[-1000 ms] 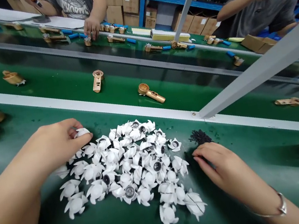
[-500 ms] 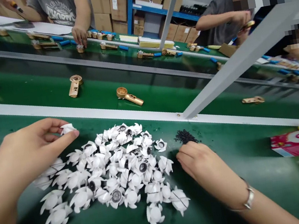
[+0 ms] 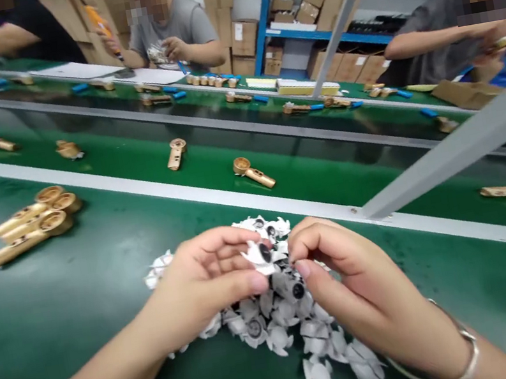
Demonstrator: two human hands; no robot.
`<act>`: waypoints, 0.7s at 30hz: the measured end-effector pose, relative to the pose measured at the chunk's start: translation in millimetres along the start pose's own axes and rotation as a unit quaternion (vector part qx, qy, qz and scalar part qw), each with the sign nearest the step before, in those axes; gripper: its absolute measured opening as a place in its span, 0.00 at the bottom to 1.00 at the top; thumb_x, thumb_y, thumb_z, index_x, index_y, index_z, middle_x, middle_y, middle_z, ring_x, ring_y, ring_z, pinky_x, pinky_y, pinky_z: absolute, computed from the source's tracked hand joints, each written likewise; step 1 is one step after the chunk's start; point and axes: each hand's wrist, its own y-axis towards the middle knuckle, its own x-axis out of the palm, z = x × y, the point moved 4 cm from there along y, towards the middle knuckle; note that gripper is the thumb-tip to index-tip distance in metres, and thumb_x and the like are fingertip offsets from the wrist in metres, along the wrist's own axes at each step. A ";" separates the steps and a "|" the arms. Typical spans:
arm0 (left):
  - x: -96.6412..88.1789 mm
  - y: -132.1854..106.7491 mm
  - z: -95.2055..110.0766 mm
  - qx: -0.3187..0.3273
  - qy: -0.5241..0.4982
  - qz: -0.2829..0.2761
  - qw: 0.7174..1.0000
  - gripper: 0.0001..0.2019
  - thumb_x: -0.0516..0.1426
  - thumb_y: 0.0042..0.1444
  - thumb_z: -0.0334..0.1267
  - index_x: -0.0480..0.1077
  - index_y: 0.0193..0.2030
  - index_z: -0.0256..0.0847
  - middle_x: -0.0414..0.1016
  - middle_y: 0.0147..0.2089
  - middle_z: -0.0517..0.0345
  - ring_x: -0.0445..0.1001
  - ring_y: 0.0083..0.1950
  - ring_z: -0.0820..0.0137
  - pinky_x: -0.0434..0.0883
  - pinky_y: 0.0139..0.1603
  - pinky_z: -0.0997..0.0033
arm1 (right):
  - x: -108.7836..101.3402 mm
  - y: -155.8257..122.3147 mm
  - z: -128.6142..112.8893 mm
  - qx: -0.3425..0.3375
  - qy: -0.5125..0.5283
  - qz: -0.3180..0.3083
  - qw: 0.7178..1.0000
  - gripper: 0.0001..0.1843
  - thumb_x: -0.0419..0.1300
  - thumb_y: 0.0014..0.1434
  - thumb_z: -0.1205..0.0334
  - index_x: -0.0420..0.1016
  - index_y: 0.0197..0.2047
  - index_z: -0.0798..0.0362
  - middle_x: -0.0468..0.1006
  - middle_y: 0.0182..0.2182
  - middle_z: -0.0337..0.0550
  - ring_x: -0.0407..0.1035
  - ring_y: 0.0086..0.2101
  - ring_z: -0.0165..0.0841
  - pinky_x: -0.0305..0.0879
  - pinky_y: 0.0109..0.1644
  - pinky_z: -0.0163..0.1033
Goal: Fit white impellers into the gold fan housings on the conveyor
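Note:
My left hand point(image 3: 215, 270) pinches a small white fan blade point(image 3: 258, 260) between thumb and fingers, its dark hub turned toward my right hand. Close by on the right, my right hand point(image 3: 359, 275) has thumb and forefinger pressed together; whatever is between them is too small to make out. Beneath both hands lies a heap of white fan blades point(image 3: 278, 338), several with dark round hubs showing. My hands cover part of the heap.
Three gold fan housings point(image 3: 39, 219) lie on the green bench at left. Beyond the white rail point(image 3: 137, 192), more gold housings point(image 3: 254, 173) rest on a green belt. A grey post point(image 3: 450, 147) slants up at right. Co-workers sit across the line, one with an orange tool point(image 3: 98, 24).
My right hand has left the little black pile and come over the heap beside my left hand. The left hand has brought its fan blade rightward. The view has swung left.

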 end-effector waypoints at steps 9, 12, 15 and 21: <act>1.6 -7.0 0.0 0.016 -0.081 -0.040 0.996 0.18 0.70 0.48 0.23 0.76 0.46 0.39 0.82 0.34 0.62 0.82 0.36 0.76 0.79 0.42 0.79 | 17.7 14.9 -5.6 -0.020 -0.054 0.019 0.998 0.08 0.54 0.65 0.71 0.67 0.37 0.49 0.71 0.33 0.37 0.67 0.33 0.26 0.65 0.34 0.30; 1.3 -7.4 0.1 0.012 -0.062 -0.026 0.998 0.19 0.71 0.46 0.23 0.76 0.45 0.38 0.82 0.34 0.63 0.82 0.37 0.76 0.79 0.42 0.81 | 17.7 14.0 -5.7 -0.035 -0.109 0.034 0.993 0.07 0.55 0.64 0.71 0.68 0.37 0.49 0.72 0.34 0.38 0.68 0.34 0.26 0.66 0.35 0.29; 0.8 -7.2 -1.6 0.007 -0.058 -0.018 0.998 0.18 0.71 0.47 0.25 0.75 0.45 0.38 0.82 0.32 0.63 0.82 0.36 0.77 0.78 0.42 0.82 | 19.3 13.6 -4.6 -0.061 -0.138 0.030 0.988 0.07 0.55 0.64 0.71 0.68 0.38 0.49 0.72 0.35 0.39 0.70 0.34 0.26 0.67 0.36 0.28; -0.9 -6.4 -2.4 0.030 -0.097 0.007 0.995 0.16 0.69 0.49 0.24 0.76 0.45 0.37 0.83 0.34 0.60 0.83 0.36 0.76 0.79 0.43 0.80 | 15.6 -4.1 -10.0 -0.146 -0.212 0.035 0.966 0.15 0.58 0.63 0.69 0.72 0.52 0.48 0.78 0.47 0.46 0.76 0.44 0.36 0.75 0.47 0.36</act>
